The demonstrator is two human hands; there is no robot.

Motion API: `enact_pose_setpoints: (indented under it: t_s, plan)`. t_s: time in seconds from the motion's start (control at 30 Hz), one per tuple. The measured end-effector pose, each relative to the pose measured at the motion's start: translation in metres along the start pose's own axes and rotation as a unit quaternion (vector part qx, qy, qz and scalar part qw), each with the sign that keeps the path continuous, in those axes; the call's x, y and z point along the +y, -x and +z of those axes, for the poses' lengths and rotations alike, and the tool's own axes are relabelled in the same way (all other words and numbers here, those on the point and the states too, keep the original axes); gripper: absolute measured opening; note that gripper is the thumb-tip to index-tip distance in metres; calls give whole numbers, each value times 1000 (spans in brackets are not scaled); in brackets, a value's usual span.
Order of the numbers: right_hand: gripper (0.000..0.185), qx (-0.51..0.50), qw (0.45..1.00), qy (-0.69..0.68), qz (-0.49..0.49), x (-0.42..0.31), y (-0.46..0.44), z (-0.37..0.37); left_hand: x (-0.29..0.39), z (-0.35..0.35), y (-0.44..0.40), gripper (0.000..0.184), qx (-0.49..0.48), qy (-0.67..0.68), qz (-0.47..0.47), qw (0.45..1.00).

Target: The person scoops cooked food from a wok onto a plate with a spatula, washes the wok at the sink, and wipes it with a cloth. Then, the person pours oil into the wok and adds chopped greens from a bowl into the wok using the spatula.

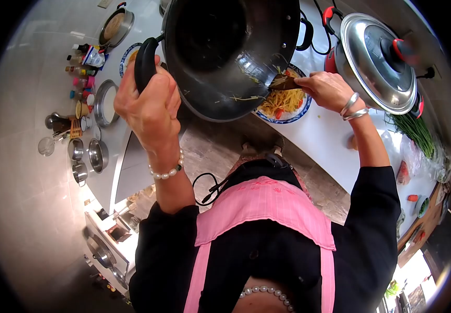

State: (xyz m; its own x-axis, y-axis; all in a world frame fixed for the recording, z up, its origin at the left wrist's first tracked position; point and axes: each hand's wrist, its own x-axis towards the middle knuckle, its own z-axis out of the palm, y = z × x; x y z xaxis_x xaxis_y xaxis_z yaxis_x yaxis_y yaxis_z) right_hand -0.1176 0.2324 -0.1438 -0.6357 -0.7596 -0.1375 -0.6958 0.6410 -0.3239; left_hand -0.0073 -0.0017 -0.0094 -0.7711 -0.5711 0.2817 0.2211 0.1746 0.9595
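The left hand [152, 104] is wrapped round the long handle [146, 65] of a large black wok [204, 91], which is tilted so that its near rim hangs beside and partly over a blue-rimmed plate [306, 109]. The right hand [330, 89] has its fingers closed on a brown spatula [284, 82] — most of the handle is hidden in the grip — with the blade at the wok's edge, above the plate; whether it touches the metal, I cannot tell. A heap of yellow shredded food [283, 101] with red pieces lies on the plate, and a few loose shreds cling to the wok's inner wall. The plate rests on a white counter [325, 138]. Just beyond the right hand stands a big pot with a shiny lid [374, 57] and red-and-black handles, and near it lies a bundle of long green stalks [416, 133]. On the left side are a second patterned plate [126, 56], partly hidden, a pan [116, 27], a cluster of bottles [82, 70], a wide metal basin [100, 101] and smaller metal bowls [98, 155]. The person wears a pink apron [267, 208] over black clothing — a beaded bracelet [167, 172] on the left wrist, silver bangles [355, 108] on the right.
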Motion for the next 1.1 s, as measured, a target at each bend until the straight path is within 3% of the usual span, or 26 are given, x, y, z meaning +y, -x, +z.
enact_pose_setpoints:
  t_s: [0.17, 0.37, 0.47, 0.57, 0.6, 0.7, 0.77, 0.83, 0.93, 1.03, 1.07, 1.1]
  plan:
    - [27, 151, 986, -43, -54, -7, -53, 18, 4, 7, 4, 24, -7, -17, 17, 1000]
    - [23, -47, 998, -29, -19, -3, -33, 1, 3, -1, -2, 23, -23, -17, 24, 999]
    - [26, -71, 997, -6, 15, 10, -1, -7, -1, 0, -4, 18, -11, 18, 18, 1000]
    - [26, 25, 983, -163, -84, 4, -10, 0, -4, -1, -4, 16, -16, 18, 35, 999]
    - [25, -1, 968, -213, -134, -2, -23, 4, -4, 0, -5, 16, -21, 10, 47, 999]
    - [25, -53, 938, -304, -158, -19, -46, 10, 3, 4, -6, 17, 2, 28, 27, 999]
    - [25, -52, 967, -206, -140, 1, -41, 12, 4, 0, -7, 18, -3, 23, 26, 999]
    - [24, -127, 981, -136, -52, 15, -22, -2, 3, -2, -7, 18, 4, 17, 18, 1000]
    - [26, -75, 990, -122, -5, 24, 4, -6, 3, 0, -5, 18, 18, 20, 4, 1000]
    - [28, 60, 993, -103, -3, -2, -11, -2, 3, -1, -3, 19, 13, 25, 5, 1000]
    - [29, 101, 986, -129, -33, -8, -27, 7, 4, -1, -4, 19, 11, 26, 10, 1000]
    - [28, 69, 981, -170, -62, -18, -41, 8, 6, -1, -4, 19, 9, 27, 15, 999]
